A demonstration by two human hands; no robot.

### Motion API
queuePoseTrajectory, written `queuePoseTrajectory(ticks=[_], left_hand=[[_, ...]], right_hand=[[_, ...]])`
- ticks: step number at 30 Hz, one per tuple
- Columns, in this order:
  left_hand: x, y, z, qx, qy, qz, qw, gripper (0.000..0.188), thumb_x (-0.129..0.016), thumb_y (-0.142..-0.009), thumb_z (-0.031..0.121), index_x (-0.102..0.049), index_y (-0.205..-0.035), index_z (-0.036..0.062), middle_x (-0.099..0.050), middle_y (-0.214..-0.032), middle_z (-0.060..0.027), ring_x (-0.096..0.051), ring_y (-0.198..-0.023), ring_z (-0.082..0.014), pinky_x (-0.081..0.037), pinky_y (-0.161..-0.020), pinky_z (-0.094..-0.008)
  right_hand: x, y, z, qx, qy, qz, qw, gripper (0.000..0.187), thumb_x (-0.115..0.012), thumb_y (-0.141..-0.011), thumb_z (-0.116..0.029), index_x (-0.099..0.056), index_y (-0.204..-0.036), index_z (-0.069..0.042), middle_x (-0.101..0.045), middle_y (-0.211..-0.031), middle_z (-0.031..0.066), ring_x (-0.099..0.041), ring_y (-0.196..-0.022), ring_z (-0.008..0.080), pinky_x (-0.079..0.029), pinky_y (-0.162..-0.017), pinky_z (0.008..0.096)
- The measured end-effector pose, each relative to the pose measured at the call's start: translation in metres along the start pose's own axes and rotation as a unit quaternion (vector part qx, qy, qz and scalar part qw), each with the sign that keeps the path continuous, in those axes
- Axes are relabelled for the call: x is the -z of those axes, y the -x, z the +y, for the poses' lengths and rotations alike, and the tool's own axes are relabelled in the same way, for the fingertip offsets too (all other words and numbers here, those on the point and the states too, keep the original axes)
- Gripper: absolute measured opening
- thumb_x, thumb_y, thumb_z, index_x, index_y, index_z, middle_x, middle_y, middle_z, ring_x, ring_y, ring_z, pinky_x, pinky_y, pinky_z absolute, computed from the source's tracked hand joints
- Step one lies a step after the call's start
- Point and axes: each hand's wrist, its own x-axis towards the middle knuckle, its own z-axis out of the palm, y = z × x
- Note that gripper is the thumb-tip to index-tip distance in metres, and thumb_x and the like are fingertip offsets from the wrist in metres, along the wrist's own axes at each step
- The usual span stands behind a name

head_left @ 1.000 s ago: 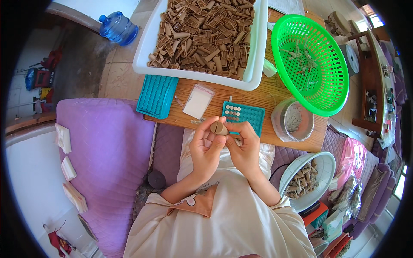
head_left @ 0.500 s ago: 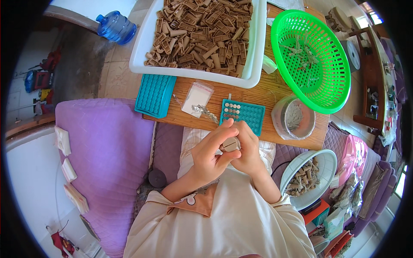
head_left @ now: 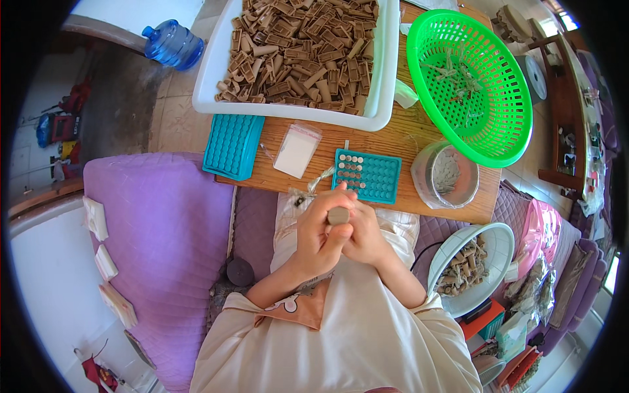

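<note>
Over my lap, close to the near table edge, both hands are closed together around a tan cylindrical piece [head_left: 339,215] with its round, flat end facing up. My left hand [head_left: 313,237] wraps it from the left, thumb at its near side. Against its other side, my right hand [head_left: 368,237] presses with curled fingers, partly hidden behind the left ones. A whitish wire bundle [head_left: 313,187] trails out left of the hands; its link to the piece is hidden. Just beyond them lies a teal tray [head_left: 380,177] with small round discs in its left columns.
A white bin [head_left: 288,112] of brown plastic shells stands at the back, beside a green basket [head_left: 472,85]. Nearby are stacked teal trays [head_left: 230,147], a clear bag [head_left: 298,150] and a lined round tub [head_left: 422,180]. A pale basin [head_left: 504,252] of tan pieces sits at right.
The piece has turned: its split, grooved end was up, now a plain round end shows. The wire bundle has swung down toward my lap. My hands have closed tighter together.
</note>
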Motion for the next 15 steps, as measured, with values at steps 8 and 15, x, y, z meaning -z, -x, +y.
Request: queuePoseTrajectory(ticks=[8, 15], left_hand=[[0.019, 0.005, -0.008, 0.179, 0.265, -0.007, 0.947, 0.050, -0.048, -0.080, 0.048, -0.037, -0.103, 0.0058, -0.045, -0.077, -0.0046, -0.053, -0.075, -0.0196, -0.046, -0.069, -0.0310], [0.053, -0.001, 0.000, 0.169, 0.287, 0.016, 0.943, 0.048, -0.047, -0.081, 0.048, -0.038, -0.103, 0.0065, -0.041, -0.074, -0.0015, -0.040, -0.059, -0.0105, -0.038, -0.056, -0.0239]], right_hand=[[0.079, -0.006, -0.008, -0.091, 0.008, -0.146, 0.985, 0.009, -0.057, -0.073, -0.004, -0.056, -0.079, 0.002, -0.056, -0.076, 0.0133, -0.055, -0.068, 0.0269, -0.044, -0.059, 0.0321], [0.159, 0.017, 0.036, -0.301, 0.286, 0.083, 0.906, 0.010, -0.056, -0.072, -0.005, -0.057, -0.078, 0.003, -0.058, -0.070, 0.0149, -0.057, -0.064, 0.0281, -0.044, -0.060, 0.0342]])
